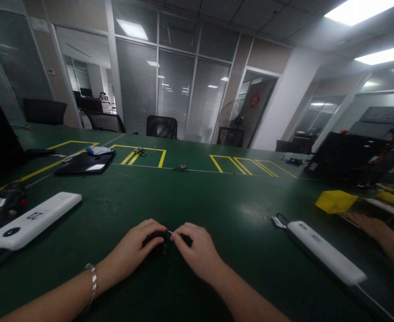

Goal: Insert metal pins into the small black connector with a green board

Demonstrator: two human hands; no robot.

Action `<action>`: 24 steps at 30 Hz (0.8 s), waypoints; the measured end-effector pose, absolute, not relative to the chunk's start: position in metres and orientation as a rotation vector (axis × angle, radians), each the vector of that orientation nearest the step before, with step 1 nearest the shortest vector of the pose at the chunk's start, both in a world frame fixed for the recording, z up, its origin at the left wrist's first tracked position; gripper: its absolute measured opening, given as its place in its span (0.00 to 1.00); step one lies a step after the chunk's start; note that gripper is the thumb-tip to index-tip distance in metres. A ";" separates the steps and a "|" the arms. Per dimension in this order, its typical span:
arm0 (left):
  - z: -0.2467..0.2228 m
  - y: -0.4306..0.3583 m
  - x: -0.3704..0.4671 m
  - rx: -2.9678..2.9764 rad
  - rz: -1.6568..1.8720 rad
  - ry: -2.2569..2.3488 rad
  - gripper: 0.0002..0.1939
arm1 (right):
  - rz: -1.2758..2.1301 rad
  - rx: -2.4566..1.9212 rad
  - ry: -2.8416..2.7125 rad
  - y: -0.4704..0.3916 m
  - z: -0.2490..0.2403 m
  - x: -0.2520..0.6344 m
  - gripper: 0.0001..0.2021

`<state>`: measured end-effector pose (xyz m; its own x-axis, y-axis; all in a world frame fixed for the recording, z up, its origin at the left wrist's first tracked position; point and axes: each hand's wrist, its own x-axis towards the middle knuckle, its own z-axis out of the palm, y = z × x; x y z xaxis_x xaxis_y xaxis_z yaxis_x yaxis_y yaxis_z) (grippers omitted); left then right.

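Observation:
My left hand (pixel 146 239) and my right hand (pixel 195 246) are close together, low over the green tabletop (pixel 143 192). Both have thumb and fingers pinched together. A small, thin, pale piece (pixel 169 232) bridges the gap between the fingertips, and something dark sits under the left fingers. These are too small and too covered for me to tell their kind. A bracelet (pixel 92 281) circles my left wrist.
To the left lies a white oblong case (pixel 45 219) marked 22; to the right, a white bar (pixel 327 252) with a cable. Another person's hand (pixel 368 223) rests near a yellow block (pixel 336 202). Farther back lie a black flat device (pixel 79 164) and small dark parts (pixel 180 167).

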<state>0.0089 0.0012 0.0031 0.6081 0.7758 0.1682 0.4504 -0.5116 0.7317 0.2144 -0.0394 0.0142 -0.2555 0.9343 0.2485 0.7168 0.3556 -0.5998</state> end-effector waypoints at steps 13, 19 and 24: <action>0.008 -0.005 -0.003 2.171 0.554 0.898 0.19 | 0.439 -1.483 -2.303 -0.041 0.013 0.207 0.08; 0.008 -0.003 -0.003 2.061 0.606 0.861 0.20 | 0.453 -1.510 -2.273 -0.039 0.010 0.204 0.06; 0.002 0.001 -0.003 1.921 0.706 0.834 0.22 | 0.529 -1.434 -2.092 -0.035 0.007 0.204 0.05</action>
<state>-0.0029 0.0011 0.0023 0.6095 0.7802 0.1406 0.2678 -0.3695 0.8898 0.2043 -0.0354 0.0067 -0.2846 0.9346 0.2135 0.7208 0.3555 -0.5950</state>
